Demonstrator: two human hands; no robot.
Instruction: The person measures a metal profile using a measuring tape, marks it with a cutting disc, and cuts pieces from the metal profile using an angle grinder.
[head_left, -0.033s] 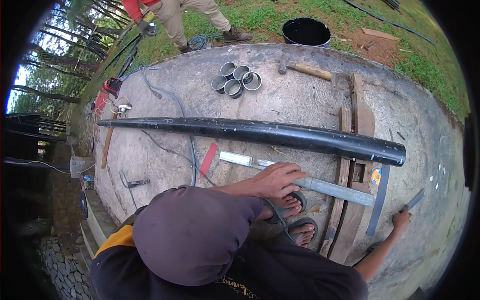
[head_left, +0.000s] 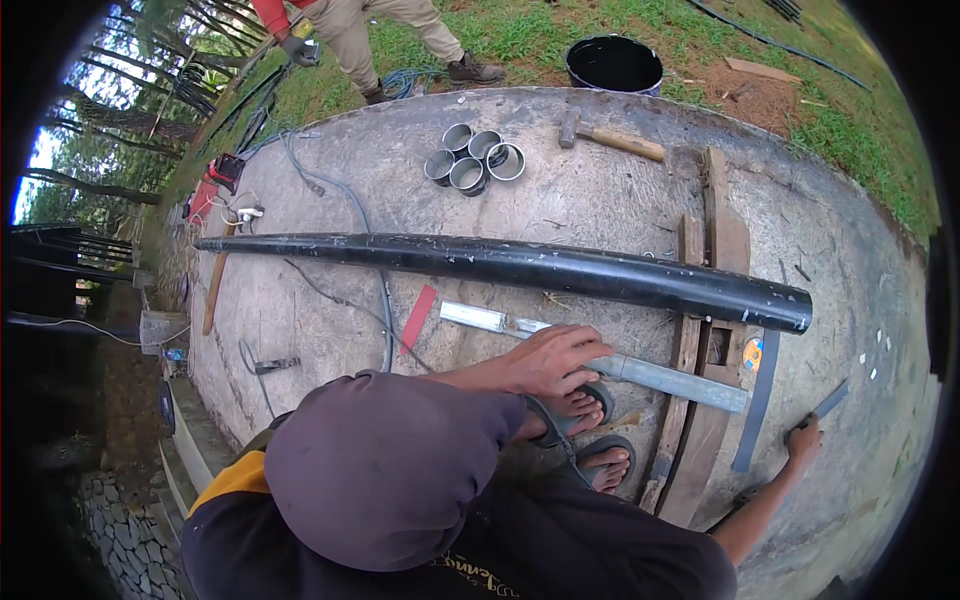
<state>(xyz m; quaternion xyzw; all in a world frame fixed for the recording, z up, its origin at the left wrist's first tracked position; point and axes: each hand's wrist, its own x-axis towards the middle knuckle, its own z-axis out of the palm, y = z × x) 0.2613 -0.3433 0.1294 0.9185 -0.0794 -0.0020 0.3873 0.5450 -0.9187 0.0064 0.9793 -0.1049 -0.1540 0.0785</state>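
Observation:
Neither of my hands is in view. Just below me squats a person in a dark cap (head_left: 380,470). One hand of that person (head_left: 555,360) rests with bent fingers on a silver metal bar (head_left: 680,382), which lies across wooden boards. The other bare hand (head_left: 804,437) is closed on the dark end of a flat grey strip-like tool (head_left: 832,400), low over the concrete. Between that hand and the boards lies a long dark grey strip (head_left: 757,410), with a small orange disc (head_left: 752,353) beside it. A long black pipe (head_left: 560,265) lies beyond the bar.
Several short pipe rings (head_left: 468,174) and a hammer (head_left: 622,142) lie past the pipe. A black bucket (head_left: 614,62) stands on the grass. Cables (head_left: 355,205) cross the left side, near a red strip (head_left: 417,318). Another person wears a grey glove (head_left: 300,50).
The standing person's gloved hand has shifted slightly, and less of the yellow thing by it shows. The squatting person's hands have hardly moved.

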